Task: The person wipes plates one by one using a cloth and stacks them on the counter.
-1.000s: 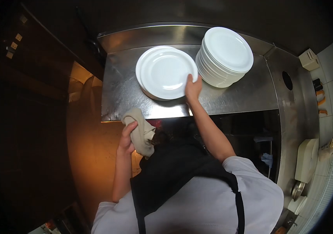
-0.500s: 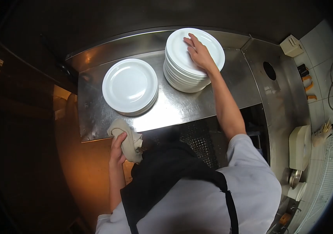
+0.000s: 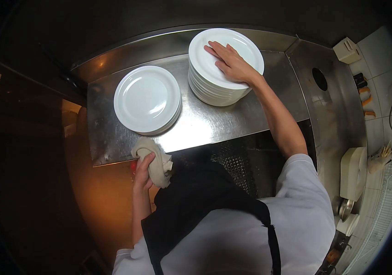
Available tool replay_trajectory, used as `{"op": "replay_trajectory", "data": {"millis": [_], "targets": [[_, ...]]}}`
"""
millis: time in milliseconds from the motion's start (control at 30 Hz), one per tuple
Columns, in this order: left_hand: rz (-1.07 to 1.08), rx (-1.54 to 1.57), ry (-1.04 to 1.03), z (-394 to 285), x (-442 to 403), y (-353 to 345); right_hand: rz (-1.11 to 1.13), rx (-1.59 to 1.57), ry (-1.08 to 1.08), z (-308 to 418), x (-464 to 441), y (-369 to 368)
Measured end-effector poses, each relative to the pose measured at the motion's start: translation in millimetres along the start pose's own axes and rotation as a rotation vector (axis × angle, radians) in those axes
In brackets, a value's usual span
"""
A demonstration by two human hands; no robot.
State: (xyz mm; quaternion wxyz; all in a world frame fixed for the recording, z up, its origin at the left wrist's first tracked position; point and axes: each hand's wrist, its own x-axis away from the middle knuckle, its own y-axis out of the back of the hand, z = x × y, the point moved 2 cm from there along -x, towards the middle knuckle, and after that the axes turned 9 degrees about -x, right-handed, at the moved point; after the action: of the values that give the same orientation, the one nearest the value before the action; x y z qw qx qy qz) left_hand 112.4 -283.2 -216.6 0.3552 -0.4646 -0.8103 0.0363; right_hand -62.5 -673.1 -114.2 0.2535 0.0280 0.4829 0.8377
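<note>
Tall plate stack (image 3: 208, 75) on metal counter (image 3: 246, 120), just right of shorter plate stack (image 3: 147, 101), narrow gap between; nesting likely saves room. Right hand (image 3: 233, 65) flat, fingers loosely spread over top of tall one, perhaps for steadiness; whether palm presses, hard to tell from above. Left hand (image 3: 143, 175) grips bunched cloth (image 3: 158, 162) by counter's front edge, presumably to leave right free.
</note>
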Motion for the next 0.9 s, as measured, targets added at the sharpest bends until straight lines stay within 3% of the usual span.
{"op": "replay_trajectory", "data": {"millis": [200, 400, 500, 600, 700, 733, 833, 900], "targets": [[0.034, -0.034, -0.031, -3, -14, -6, -0.030, -0.014, 0.049, -4, 0, 2], [0.024, -0.031, -0.020, -1, -18, -17, 0.023, -0.325, -0.004, 10, 1, 17], [0.019, -0.023, -0.004, -1, -16, -28, -0.015, -0.815, -0.086, 4, -1, 13], [0.025, -0.024, -0.014, -1, -16, -32, -0.190, -1.376, -0.037, -12, -7, 16], [-0.001, -0.027, -0.035, -2, -16, -33, -0.292, -1.663, 0.032, -17, -6, 25], [-0.017, -0.024, -0.040, -2, -14, -33, -0.307, -1.666, 0.029, -16, -6, 26], [-0.025, -0.020, -0.041, 0, -11, -28, -0.377, -1.119, -0.113, 15, -9, 22], [-0.046, -0.012, -0.051, 3, -11, -25, -0.272, -0.861, -0.057, 15, -10, 4]]}}
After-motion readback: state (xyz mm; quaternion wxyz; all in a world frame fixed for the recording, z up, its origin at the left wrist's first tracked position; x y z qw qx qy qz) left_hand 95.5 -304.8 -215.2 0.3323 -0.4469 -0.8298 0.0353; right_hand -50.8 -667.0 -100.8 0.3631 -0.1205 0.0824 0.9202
